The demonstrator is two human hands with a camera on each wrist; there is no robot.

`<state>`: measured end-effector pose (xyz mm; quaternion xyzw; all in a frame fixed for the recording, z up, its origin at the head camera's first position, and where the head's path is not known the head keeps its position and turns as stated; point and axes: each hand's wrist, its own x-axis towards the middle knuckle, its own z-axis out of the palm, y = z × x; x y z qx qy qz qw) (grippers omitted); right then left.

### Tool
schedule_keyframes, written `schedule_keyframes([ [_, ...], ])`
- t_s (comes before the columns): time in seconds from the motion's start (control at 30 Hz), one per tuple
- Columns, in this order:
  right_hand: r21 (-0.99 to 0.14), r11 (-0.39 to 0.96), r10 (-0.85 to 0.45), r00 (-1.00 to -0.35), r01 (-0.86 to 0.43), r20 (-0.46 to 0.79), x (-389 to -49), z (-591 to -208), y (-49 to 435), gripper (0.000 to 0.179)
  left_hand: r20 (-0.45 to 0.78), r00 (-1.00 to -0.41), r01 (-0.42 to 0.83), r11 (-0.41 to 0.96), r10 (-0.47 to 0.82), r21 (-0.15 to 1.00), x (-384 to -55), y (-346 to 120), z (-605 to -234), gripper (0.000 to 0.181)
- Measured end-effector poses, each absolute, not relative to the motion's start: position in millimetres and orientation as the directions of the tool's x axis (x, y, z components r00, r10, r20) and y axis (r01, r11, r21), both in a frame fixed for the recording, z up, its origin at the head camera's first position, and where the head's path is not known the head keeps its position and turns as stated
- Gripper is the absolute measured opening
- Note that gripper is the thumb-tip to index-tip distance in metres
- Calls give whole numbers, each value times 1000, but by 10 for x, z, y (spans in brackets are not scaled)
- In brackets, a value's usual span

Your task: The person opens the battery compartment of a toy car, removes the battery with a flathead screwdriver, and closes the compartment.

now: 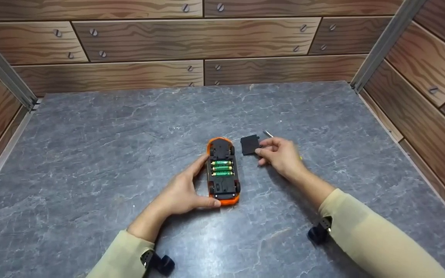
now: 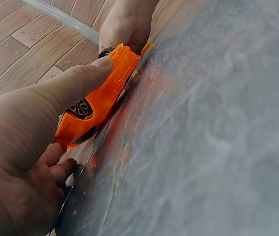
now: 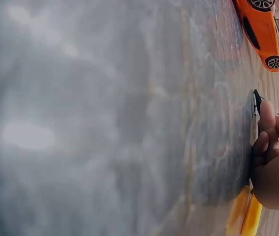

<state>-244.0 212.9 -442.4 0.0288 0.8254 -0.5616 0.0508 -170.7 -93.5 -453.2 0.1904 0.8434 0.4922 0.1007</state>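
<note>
An orange toy car (image 1: pixel 223 186) lies wheels up on the grey table, its black underside facing me. Three green batteries (image 1: pixel 221 168) sit side by side in its uncovered compartment. My left hand (image 1: pixel 179 194) grips the car from the left, thumb at the near end and fingers along the far side. Just right of the car, my right hand (image 1: pixel 284 157) pinches a black battery cover (image 1: pixel 250 145) by its right edge. In the right wrist view the cover (image 3: pixel 258 100) appears edge-on at the fingertips, apart from the car.
A screwdriver lies behind the right hand; its metal shaft (image 1: pixel 267 134) shows in the head view and its yellow handle (image 3: pixel 252 216) in the right wrist view. Wood-patterned walls (image 1: pixel 195 38) border the grey marbled table (image 1: pixel 110 135).
</note>
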Motion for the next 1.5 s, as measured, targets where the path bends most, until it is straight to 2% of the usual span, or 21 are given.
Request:
schedule_keyframes([
  [0.37,-927,365,-25,-994,90,-106,-2442,-4422,2143,35,19,-907,222,439,422,871,-1704,-942,-4532,134],
  [0.67,-956,281,-38,-995,80,-95,-2351,-4396,2196,36,6,-907,209,440,420,873,-1693,-929,-4532,134],
  [0.83,-975,222,-3,-1000,-21,21,-2281,-4330,2252,36,2,-908,206,441,420,873,-1693,-929,-4532,134],
  [0.97,-962,235,56,-986,-141,158,-2276,-4244,2349,34,5,-908,208,440,420,873,-1694,-935,-4526,135],
  [1.07,-950,258,82,-975,-179,206,-2295,-4190,2447,33,10,-908,212,441,418,872,-1694,-940,-4526,135],
  [1.5,-937,335,54,-990,-103,128,-2396,-4284,2831,45,20,-908,223,442,418,869,-1700,-940,-4529,133],
])
